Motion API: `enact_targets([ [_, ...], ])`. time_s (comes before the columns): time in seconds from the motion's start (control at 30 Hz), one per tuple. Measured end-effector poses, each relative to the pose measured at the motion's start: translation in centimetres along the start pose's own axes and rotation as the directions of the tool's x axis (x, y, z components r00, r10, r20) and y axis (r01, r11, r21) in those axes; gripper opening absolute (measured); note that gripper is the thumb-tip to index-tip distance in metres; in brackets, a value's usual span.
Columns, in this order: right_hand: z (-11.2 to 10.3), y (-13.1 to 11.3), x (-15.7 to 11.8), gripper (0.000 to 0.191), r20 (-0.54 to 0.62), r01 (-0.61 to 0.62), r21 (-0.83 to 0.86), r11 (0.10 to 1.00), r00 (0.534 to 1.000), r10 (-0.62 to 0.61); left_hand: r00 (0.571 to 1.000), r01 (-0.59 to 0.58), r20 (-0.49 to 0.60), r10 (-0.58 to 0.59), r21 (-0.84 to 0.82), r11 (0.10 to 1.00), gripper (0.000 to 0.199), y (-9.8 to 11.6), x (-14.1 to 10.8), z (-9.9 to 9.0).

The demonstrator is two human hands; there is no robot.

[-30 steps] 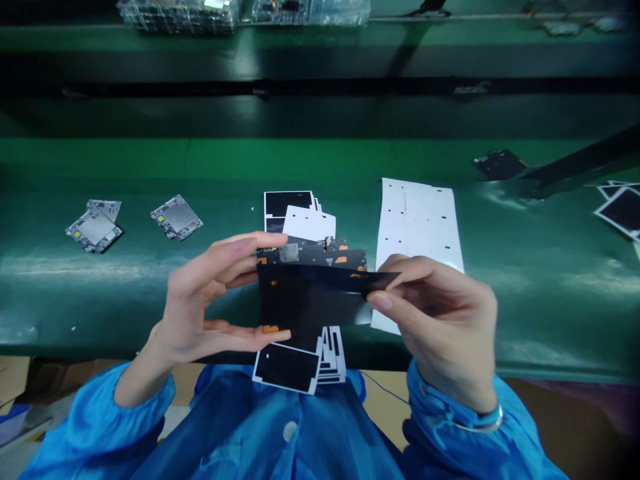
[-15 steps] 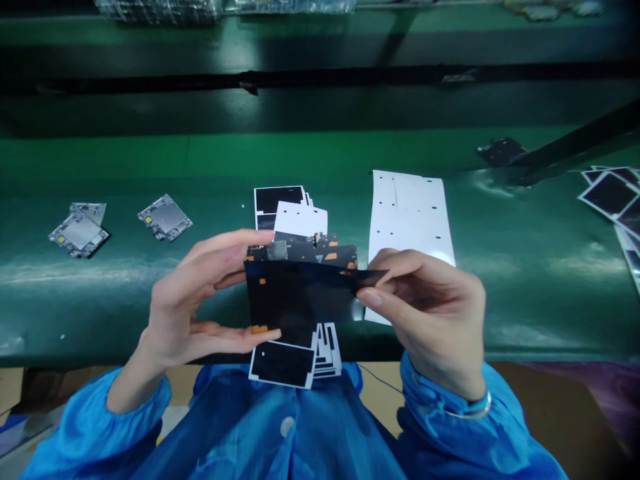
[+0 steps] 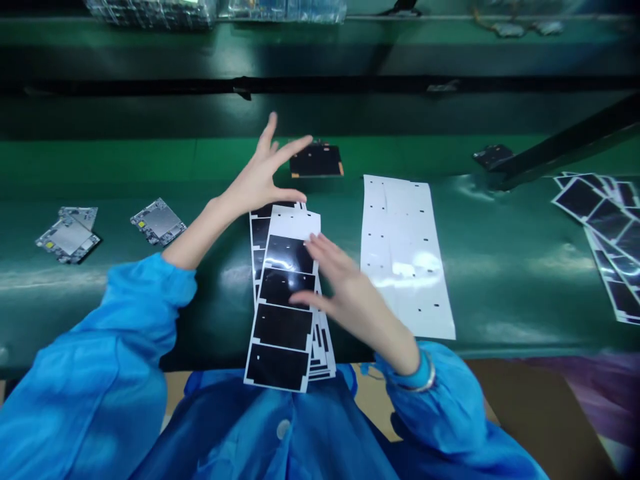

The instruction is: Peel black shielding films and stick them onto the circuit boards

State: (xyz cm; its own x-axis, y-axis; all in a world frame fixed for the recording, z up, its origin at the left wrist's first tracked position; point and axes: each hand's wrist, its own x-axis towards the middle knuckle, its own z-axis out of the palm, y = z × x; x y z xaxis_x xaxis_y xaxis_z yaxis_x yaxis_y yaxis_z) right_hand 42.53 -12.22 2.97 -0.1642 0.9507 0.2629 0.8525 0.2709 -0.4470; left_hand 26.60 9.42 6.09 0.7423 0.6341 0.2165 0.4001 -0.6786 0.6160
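Note:
A black-faced board [image 3: 317, 161] lies on the far part of the green bench, just right of my left hand [image 3: 265, 170]. That hand holds nothing, its fingers spread and thumb apart. My right hand [image 3: 345, 287] is over a strip sheet of black stickers [image 3: 283, 327], fingers stretched out and thumb apart, with nothing held; whether it touches the sheet cannot be told. Under this sheet lie more white-edged strips [image 3: 323, 347]. To the right of them is a white sheet [image 3: 404, 247] with small dark holes.
Bare circuit boards [image 3: 70, 237] lie at the left, with another [image 3: 159, 221] nearer the middle. At the right are more sticker sheets [image 3: 617, 220], a dark board [image 3: 493, 156] and a slanting black bar [image 3: 570, 142]. Clear packs [image 3: 287, 9] sit on the shelf above.
Both hands have let go of the board and black film. The black-faced board now lies farther back. My left hand has moved up and away; my right hand has moved left over the strip sheet.

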Motion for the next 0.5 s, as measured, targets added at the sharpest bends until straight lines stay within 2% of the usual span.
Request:
enact_targets([
  [0.07, 2.3, -0.2, -0.3, 0.115, 0.147, 0.018, 0.012, 1.0, 0.989, -0.019, 0.988, 0.148, 0.03, -0.149, 0.028, 0.989, 0.078, -1.4, 1.7, 1.1],
  [0.13, 3.8, -0.2, -0.7, 0.126, 0.198, -0.001, 0.043, 0.999, 0.98, -0.007, 0.982, 0.188, 0.023, -0.19, 0.059, 0.98, 0.068, -1.2, 0.4, 1.2],
  [0.2, 4.2, 0.1, -1.1, 0.117, 0.159, -0.015, 0.088, 0.996, 0.987, 0.001, 0.98, 0.197, -0.012, -0.197, 0.084, 0.977, 0.047, 0.3, -3.2, 0.7],
  [0.27, 3.7, 0.1, -1.3, 0.103, 0.103, -0.024, 0.133, 0.991, 0.995, 0.01, 0.965, 0.262, -0.036, -0.261, 0.051, 0.964, 0.032, 2.3, -7.6, 0.1],
  [0.33, 2.8, -0.3, -1.3, 0.096, 0.082, -0.022, 0.177, 0.984, 0.997, 0.007, 0.945, 0.326, 0.027, -0.325, -0.144, 0.934, 0.028, 4.1, -11.3, 0.3],
  [0.4, 1.7, -1.0, -1.1, 0.097, 0.089, 0.006, 0.192, 0.981, 0.996, -0.024, 0.924, 0.372, 0.082, -0.373, -0.412, 0.832, 0.024, 5.5, -13.7, 1.4],
  [0.43, 1.2, -1.4, -0.9, 0.098, 0.077, 0.032, 0.182, 0.983, 0.996, -0.047, 0.912, 0.38, 0.077, -0.402, -0.523, 0.763, 0.022, 6.0, -14.3, 2.1],
  [0.5, 0.1, -2.2, -0.3, 0.091, 0.001, 0.108, 0.127, 0.986, 0.994, -0.109, 0.882, 0.352, -0.007, -0.471, -0.653, 0.67, 0.014, 7.0, -14.9, 3.6],
])
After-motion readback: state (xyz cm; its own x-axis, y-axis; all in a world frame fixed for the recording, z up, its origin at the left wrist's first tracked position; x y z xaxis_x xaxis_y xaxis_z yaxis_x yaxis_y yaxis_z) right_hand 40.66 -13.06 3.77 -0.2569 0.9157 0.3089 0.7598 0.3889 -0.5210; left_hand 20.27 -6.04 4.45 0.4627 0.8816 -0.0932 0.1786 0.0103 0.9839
